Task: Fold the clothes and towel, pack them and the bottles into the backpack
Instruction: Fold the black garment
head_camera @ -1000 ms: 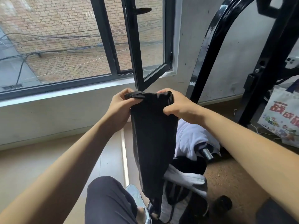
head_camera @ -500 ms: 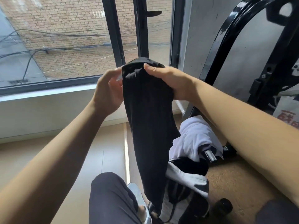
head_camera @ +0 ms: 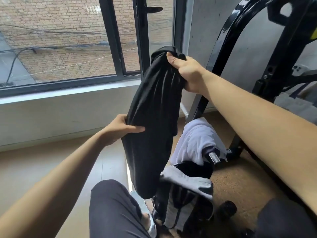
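**Black garment (head_camera: 154, 117) held up mid-frame**

Right hand (head_camera: 187, 73) grips its bunched top at upper centre; left hand (head_camera: 120, 129) pinches its left edge lower down. It hangs over the backpack (head_camera: 187, 194) at bottom centre. Pale cloth (head_camera: 193, 140) lies behind; a dark round thing (head_camera: 226, 208) at lower right may be a bottle.

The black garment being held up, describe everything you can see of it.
The black garment is plain, soft, matte cloth, gathered into a long narrow band with loose creases. It hangs slightly tilted in the air. The right hand grips its bunched top; the left hand pinches its left edge about halfway down. Its lower end dangles by the backpack; contact unclear.
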Tool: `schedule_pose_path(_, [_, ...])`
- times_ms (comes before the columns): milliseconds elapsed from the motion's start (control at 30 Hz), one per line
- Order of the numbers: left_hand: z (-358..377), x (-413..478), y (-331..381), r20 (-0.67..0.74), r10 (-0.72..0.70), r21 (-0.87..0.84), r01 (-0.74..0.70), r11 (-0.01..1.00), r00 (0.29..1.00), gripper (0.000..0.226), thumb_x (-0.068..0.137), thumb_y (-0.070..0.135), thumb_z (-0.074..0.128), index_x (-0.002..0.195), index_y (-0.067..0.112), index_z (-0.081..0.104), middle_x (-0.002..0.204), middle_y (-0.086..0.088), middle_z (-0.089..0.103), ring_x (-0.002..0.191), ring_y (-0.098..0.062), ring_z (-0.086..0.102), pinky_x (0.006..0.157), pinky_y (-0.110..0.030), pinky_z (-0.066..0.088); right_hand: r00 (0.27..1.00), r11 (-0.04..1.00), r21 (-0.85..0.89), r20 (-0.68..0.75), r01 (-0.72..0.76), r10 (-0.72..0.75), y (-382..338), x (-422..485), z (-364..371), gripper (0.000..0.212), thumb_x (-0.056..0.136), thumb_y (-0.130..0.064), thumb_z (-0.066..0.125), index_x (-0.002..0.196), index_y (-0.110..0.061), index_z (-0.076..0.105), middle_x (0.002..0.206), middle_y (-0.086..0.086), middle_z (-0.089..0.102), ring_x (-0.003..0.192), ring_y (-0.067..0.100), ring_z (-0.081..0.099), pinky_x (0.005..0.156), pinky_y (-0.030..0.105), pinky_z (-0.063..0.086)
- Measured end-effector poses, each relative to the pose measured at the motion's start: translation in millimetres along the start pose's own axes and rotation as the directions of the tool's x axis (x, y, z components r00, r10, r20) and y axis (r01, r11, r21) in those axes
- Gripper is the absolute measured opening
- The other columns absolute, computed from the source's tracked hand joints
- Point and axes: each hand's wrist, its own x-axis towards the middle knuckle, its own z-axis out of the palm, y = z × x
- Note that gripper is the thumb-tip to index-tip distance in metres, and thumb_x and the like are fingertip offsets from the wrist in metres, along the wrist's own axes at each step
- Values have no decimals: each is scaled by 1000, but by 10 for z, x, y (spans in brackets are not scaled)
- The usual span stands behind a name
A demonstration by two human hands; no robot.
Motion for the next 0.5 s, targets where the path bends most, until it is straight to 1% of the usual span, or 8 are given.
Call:
schedule_pose_path(33, [-45,-18,26,24,-11,5,11,1000,1000,67,51,37,91,109,9,74,104,-8,79,103,-31,74,84,-29,60,997,999,-32,-67,21,-23,41,52,-40,42,99,-32,64,125,1,62,113,14,73,101,26,73,96,42,58])
schedule_pose_path(100, [-120,-51,89,93,-58,5,58,998,994,72,54,32,87,116,-1,68,109,-18,76,106,-38,72,86,-35,59,987,988,-145,-146,49,-70,104,132,-110,40,97,-35,65,116,0,65,106,11,72,95,24,71,95,42,58])
schedule_pose_path(167, [-166,-110,156,211,-105,-49,118,992,972,77,55,24,86,120,-8,61,113,-28,71,102,-42,72,87,-41,60,974,946,-310,-169,93,-152,140,194,-147,39,96,-41,65,104,-3,66,95,8,67,88,21,66,88,40,57])
schedule_pose_path(233, [-163,-198,241,328,-112,-159,172,972,938,76,46,18,90,114,-3,65,103,-24,73,89,-34,75,76,-37,62,955,869,-471,-159,151,-252,148,229,-146,49,93,-49,64,96,0,66,88,5,64,82,18,62,77,37,52])
schedule_pose_path(300, [-100,-314,324,419,-101,-245,220,944,902,70,34,22,98,98,4,75,88,-19,75,75,-29,75,66,-33,62,927,765,-613,-137,197,-349,149,253,-135,52,94,-52,61,95,-1,66,87,5,68,82,21,63,74,36,50])
schedule_pose_path(400, [47,-467,342,431,-94,-351,262,899,898,55,22,27,98,65,3,76,61,-12,70,52,-22,70,50,-25,57,900,609,-755,-58,243,-432,171,276,-150,44,99,-48,55,106,-7,70,99,6,73,92,23,66,77,33,50])
schedule_pose_path(433, [97,-487,314,404,-126,-399,299,867,906,56,16,26,98,61,1,74,58,-13,68,50,-23,69,48,-25,56,893,582,-777,-57,241,-446,183,268,-171,44,100,-49,54,110,-9,70,103,5,73,94,22,66,76,30,47])
schedule_pose_path(500, [204,-487,208,375,-182,-474,356,805,909,63,14,22,95,69,-3,76,65,-17,71,55,-28,71,51,-28,58,881,572,-794,-103,207,-461,253,281,-260,44,100,-50,53,114,-12,70,108,4,73,100,24,66,78,27,44])
